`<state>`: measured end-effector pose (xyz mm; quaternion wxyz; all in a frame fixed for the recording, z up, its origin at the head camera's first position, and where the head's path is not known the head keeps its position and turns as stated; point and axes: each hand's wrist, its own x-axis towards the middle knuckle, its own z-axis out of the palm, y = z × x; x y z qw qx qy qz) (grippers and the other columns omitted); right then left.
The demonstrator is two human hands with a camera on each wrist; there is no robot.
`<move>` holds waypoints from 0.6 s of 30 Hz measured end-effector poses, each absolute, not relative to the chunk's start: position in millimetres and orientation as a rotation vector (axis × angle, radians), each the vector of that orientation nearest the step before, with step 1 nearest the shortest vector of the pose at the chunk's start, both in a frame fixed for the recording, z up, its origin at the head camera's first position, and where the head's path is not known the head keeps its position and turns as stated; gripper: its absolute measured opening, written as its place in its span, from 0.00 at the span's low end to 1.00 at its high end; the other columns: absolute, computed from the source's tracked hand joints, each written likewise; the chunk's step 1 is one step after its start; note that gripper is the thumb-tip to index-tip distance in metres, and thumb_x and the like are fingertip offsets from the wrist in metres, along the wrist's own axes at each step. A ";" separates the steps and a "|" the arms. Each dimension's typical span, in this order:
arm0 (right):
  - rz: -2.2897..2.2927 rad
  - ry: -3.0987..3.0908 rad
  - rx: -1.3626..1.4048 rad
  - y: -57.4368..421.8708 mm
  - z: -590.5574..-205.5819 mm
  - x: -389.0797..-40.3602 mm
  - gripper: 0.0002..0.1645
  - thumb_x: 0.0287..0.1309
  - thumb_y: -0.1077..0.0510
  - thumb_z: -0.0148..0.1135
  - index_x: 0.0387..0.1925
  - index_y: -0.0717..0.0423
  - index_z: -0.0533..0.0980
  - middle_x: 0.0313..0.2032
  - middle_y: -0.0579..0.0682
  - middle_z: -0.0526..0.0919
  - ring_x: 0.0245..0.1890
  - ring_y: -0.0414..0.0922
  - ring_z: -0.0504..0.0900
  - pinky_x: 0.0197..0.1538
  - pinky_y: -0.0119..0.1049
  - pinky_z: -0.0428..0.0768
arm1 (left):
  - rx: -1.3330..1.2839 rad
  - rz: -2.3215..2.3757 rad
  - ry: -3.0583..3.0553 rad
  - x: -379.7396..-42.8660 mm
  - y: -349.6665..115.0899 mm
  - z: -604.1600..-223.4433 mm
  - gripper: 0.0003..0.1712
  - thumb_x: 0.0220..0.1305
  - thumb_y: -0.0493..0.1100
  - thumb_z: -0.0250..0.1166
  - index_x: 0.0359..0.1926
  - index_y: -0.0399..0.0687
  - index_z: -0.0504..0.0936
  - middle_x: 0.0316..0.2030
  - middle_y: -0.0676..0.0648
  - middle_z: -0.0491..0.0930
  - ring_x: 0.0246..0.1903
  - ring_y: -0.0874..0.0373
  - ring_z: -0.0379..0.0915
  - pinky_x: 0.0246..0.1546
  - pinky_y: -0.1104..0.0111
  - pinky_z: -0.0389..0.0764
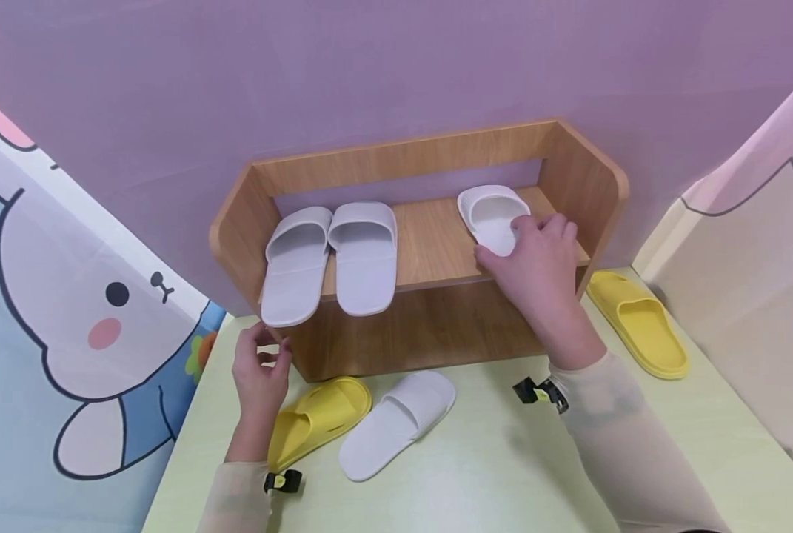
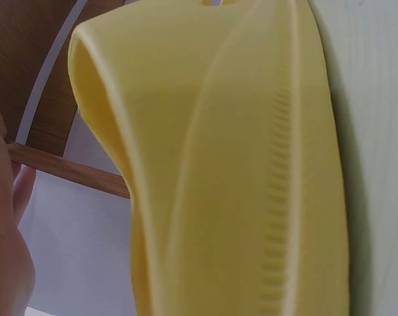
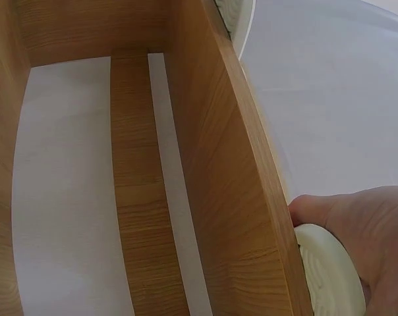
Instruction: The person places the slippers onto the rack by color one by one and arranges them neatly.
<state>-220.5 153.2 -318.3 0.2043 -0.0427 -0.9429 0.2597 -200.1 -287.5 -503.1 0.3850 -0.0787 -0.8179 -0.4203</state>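
My right hand (image 1: 539,263) grips the heel end of a white slipper (image 1: 492,215) at the right of the upper shelf of a wooden shoe rack (image 1: 429,252). The slipper's toe points to the back. In the right wrist view, its ridged sole (image 3: 331,276) juts past the shelf's edge beside my fingers. At the rack's lower left, my left hand (image 1: 261,377) pinches the front edge of the side panel (image 2: 74,172) between thumb and fingers. Two more white slippers (image 1: 366,259) lie side by side on the upper shelf's left, their heels overhanging its front edge.
Below the rack, a yellow slipper (image 1: 332,407) lies by my left wrist, with a single white slipper (image 1: 399,426) beside it. Another yellow slipper (image 1: 639,326) lies right of the rack. A purple cloth wall (image 1: 396,74) stands behind, with printed cloth sides left and right.
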 end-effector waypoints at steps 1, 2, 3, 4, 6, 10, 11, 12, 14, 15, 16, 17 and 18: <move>0.716 -2.636 -0.120 152.8 -317.8 -220.9 0.46 0.63 0.35 0.72 0.65 0.69 0.77 0.59 0.76 0.71 0.62 0.70 0.63 0.64 0.64 0.64 | -0.199 -1.071 -2.080 -200.0 -287.5 -503.2 0.23 0.69 0.33 0.74 0.62 0.37 0.80 0.47 0.38 0.81 0.47 0.59 0.79 0.40 0.84 0.80; 0.706 -2.640 -0.120 152.5 -317.5 -221.5 0.46 0.63 0.35 0.72 0.65 0.69 0.77 0.58 0.76 0.71 0.61 0.71 0.64 0.64 0.64 0.64 | -0.199 -1.072 -2.076 -200.2 -287.7 -503.5 0.23 0.69 0.33 0.74 0.62 0.37 0.80 0.47 0.38 0.81 0.46 0.59 0.79 0.39 0.84 0.80; 0.698 -2.645 -0.122 152.1 -317.1 -222.1 0.46 0.63 0.34 0.72 0.65 0.69 0.78 0.58 0.76 0.71 0.61 0.71 0.64 0.64 0.64 0.65 | -0.198 -1.072 -2.078 -200.1 -288.2 -503.4 0.23 0.69 0.33 0.74 0.62 0.36 0.79 0.47 0.38 0.80 0.46 0.59 0.79 0.39 0.84 0.80; 0.692 -2.650 -0.125 151.8 -316.8 -222.7 0.46 0.63 0.34 0.71 0.64 0.69 0.78 0.57 0.76 0.71 0.61 0.71 0.64 0.64 0.64 0.65 | -0.196 -1.069 -2.079 -200.1 -288.3 -503.5 0.23 0.69 0.33 0.74 0.62 0.37 0.79 0.47 0.38 0.80 0.46 0.59 0.79 0.39 0.84 0.80; 0.678 -2.662 -0.135 151.5 -316.6 -224.3 0.46 0.63 0.34 0.71 0.65 0.69 0.77 0.58 0.76 0.71 0.61 0.71 0.64 0.64 0.64 0.66 | -0.190 -1.069 -2.079 -200.4 -288.7 -504.2 0.23 0.68 0.32 0.74 0.62 0.36 0.79 0.46 0.39 0.80 0.46 0.59 0.79 0.39 0.84 0.80; 0.661 -2.677 -0.141 151.2 -315.9 -227.3 0.46 0.63 0.33 0.70 0.64 0.69 0.77 0.57 0.76 0.72 0.60 0.70 0.64 0.64 0.64 0.66 | -0.182 -1.067 -2.078 -200.7 -288.9 -505.5 0.23 0.68 0.31 0.74 0.62 0.36 0.80 0.46 0.40 0.81 0.46 0.58 0.79 0.39 0.84 0.80; 0.656 -2.680 -0.140 151.1 -315.7 -227.8 0.46 0.63 0.33 0.69 0.64 0.69 0.77 0.57 0.76 0.72 0.60 0.70 0.65 0.64 0.64 0.66 | -0.183 -1.069 -2.076 -200.5 -288.7 -505.5 0.23 0.68 0.31 0.74 0.62 0.36 0.79 0.46 0.40 0.81 0.46 0.58 0.79 0.39 0.84 0.80; 0.654 -2.683 -0.138 150.9 -315.3 -228.2 0.46 0.64 0.33 0.69 0.64 0.69 0.77 0.57 0.76 0.72 0.60 0.70 0.65 0.64 0.64 0.65 | -0.183 -1.069 -2.075 -200.3 -288.5 -505.3 0.24 0.68 0.31 0.74 0.62 0.37 0.80 0.47 0.40 0.81 0.46 0.58 0.79 0.39 0.84 0.80; 0.661 -2.687 -0.138 150.8 -314.9 -228.5 0.46 0.64 0.33 0.68 0.64 0.69 0.77 0.56 0.76 0.72 0.60 0.70 0.64 0.64 0.64 0.65 | -0.188 -1.074 -2.070 -199.8 -287.9 -505.0 0.24 0.68 0.31 0.75 0.62 0.37 0.80 0.47 0.40 0.81 0.46 0.57 0.79 0.39 0.84 0.80; 0.666 -2.689 -0.139 150.6 -314.7 -228.4 0.47 0.65 0.33 0.68 0.64 0.69 0.77 0.56 0.75 0.72 0.60 0.70 0.64 0.65 0.64 0.65 | -0.191 -1.079 -2.067 -199.6 -287.5 -504.7 0.24 0.68 0.31 0.75 0.62 0.37 0.80 0.47 0.40 0.81 0.46 0.57 0.79 0.39 0.84 0.80; 0.669 -2.690 -0.141 150.7 -314.7 -227.9 0.47 0.65 0.33 0.69 0.65 0.70 0.77 0.56 0.75 0.72 0.60 0.70 0.64 0.64 0.64 0.65 | -0.189 -1.077 -2.063 -199.6 -287.1 -504.6 0.24 0.67 0.31 0.75 0.62 0.38 0.81 0.47 0.41 0.81 0.45 0.56 0.80 0.39 0.84 0.79; 0.672 -2.689 -0.142 150.8 -314.8 -227.5 0.47 0.65 0.33 0.69 0.65 0.70 0.77 0.56 0.75 0.71 0.60 0.70 0.64 0.64 0.64 0.65 | -0.191 -1.077 -2.055 -199.7 -286.8 -504.6 0.24 0.66 0.30 0.75 0.62 0.38 0.81 0.46 0.41 0.82 0.45 0.56 0.80 0.39 0.84 0.79; 0.678 -2.688 -0.142 150.7 -314.8 -227.0 0.48 0.65 0.32 0.69 0.65 0.70 0.76 0.57 0.75 0.71 0.60 0.70 0.63 0.65 0.64 0.65 | -0.189 -1.076 -2.050 -199.9 -286.3 -504.5 0.25 0.66 0.30 0.76 0.62 0.39 0.81 0.46 0.41 0.82 0.45 0.55 0.80 0.39 0.84 0.79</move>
